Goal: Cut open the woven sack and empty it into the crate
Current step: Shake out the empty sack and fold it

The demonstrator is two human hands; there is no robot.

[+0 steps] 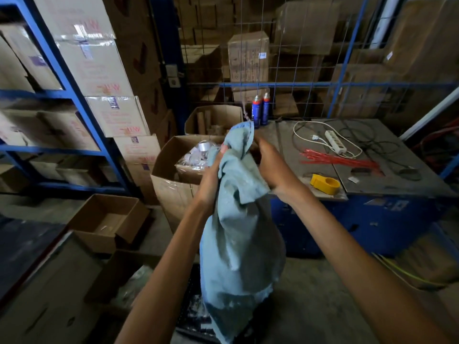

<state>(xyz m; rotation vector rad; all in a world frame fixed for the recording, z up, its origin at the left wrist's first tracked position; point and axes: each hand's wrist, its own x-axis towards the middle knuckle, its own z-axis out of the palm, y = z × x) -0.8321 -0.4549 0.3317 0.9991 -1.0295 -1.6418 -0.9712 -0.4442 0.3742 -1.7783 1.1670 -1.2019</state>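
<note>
- Woven sack (238, 239) hangs upended, its open end low over the dark crate (196, 316) at the bottom of view.
- Left hand (213, 175) and right hand (269, 167) are both clenched on the bunched upper end, forearms raised.
- Advice: keep the mouth inside the crate rim; shake gently until slack.

One head-worn wide-angle view looks forward and down, close over the sack (238, 232), toward the wire fence (285, 58) beyond.
</note>
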